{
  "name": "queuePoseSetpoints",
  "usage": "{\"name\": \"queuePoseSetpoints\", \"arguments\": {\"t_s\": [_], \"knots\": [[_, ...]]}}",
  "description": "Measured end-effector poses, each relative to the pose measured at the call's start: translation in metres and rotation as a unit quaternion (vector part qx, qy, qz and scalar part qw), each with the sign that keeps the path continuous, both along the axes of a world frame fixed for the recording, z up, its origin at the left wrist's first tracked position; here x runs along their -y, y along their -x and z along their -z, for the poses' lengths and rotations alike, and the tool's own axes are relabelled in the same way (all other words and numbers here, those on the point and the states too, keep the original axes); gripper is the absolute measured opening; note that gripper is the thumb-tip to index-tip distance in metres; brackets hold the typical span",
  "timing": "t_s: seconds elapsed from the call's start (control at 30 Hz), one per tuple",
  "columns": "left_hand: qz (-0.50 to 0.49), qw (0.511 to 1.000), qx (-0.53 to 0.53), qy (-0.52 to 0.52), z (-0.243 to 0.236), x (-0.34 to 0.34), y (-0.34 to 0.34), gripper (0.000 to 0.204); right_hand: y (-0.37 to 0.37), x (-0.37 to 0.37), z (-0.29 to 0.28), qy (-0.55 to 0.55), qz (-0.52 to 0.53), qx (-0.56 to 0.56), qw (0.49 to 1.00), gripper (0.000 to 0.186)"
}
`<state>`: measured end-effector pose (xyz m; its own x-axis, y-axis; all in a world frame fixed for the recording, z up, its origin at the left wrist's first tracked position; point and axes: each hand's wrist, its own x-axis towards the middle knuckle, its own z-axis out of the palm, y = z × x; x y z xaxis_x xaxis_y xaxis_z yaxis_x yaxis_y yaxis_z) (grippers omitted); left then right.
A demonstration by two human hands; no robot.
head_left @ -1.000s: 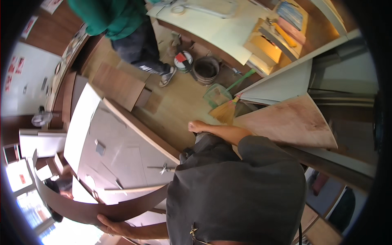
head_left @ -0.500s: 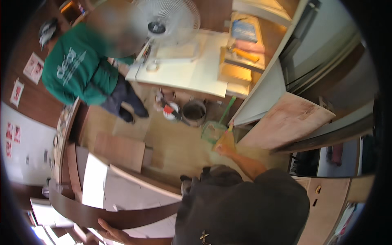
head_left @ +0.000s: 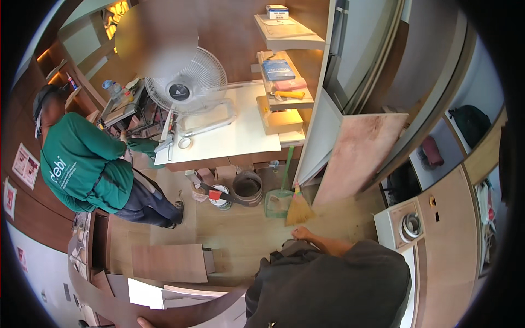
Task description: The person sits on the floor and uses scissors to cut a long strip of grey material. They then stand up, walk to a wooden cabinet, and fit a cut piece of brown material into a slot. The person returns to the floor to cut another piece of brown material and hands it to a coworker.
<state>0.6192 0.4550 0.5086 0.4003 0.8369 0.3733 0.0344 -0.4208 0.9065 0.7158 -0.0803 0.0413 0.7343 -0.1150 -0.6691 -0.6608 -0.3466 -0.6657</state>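
Note:
A long dark-brown wooden strip (head_left: 180,316), which looks curved here, runs along the lower left. Just the thumb of my left hand (head_left: 144,322) shows, hooked over the strip's edge; the other fingers are cut off by the bottom of the picture. My right hand (head_left: 300,233) hangs low in front of my body with its fingers curled in, and nothing shows in it. Beyond that hand, apart from it, a straw broom (head_left: 299,210) stands on the floor beside a green dustpan (head_left: 278,204).
A co-worker (head_left: 87,158) in a green shirt stands at a white-topped table (head_left: 246,123) with a fan (head_left: 183,87). A bucket (head_left: 248,188) and a paint can (head_left: 220,198) sit under it. Boards (head_left: 358,156) lean at right; a brown panel (head_left: 169,262) lies ahead.
My view has swung, bringing the far room and shelves more into sight. My left hand has slipped mostly below the picture's edge with the strip. The co-worker appears more upright and lower left.

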Motion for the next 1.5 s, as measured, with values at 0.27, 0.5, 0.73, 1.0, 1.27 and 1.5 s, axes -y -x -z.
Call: {"name": "queuePoseSetpoints", "arguments": {"t_s": [0.27, 0.5, 0.73, 1.0, 1.27, 1.5], "knots": [[0.068, 0.994, 0.081, 0.023, -0.014, -0.026, -0.046, 0.061, 0.041, -0.028, -0.028, 0.009, 0.087, 0.083, 0.993, 0.024], [0.046, 0.993, 0.111, -0.013, 0.005, -0.051, -0.082, 0.062, 0.095, -0.003, 0.0, -0.001, 0.183, 0.12, 0.976, 0.028], [-0.06, 0.994, 0.085, 0.033, -0.024, -0.009, -0.089, 0.07, 0.201, -0.034, 0.025, -0.108, 0.362, -0.04, 0.925, 0.025], [-0.06, 0.984, 0.152, 0.067, -0.004, -0.03, -0.073, 0.07, 0.22, -0.017, 0.071, 0.032, 0.112, 0.123, 0.985, 0.033], [-0.178, 0.982, -0.05, 0.029, -0.006, -0.032, -0.035, 0.065, 0.145, 0.045, 0.025, 0.068, -0.039, 0.064, 0.995, 0.01], [-0.082, 0.975, 0.202, 0.039, -0.004, -0.048, 0.017, 0.036, 0.081, 0.019, -0.03, -0.101, 0.1, -0.064, 0.988, 0.021]]}}
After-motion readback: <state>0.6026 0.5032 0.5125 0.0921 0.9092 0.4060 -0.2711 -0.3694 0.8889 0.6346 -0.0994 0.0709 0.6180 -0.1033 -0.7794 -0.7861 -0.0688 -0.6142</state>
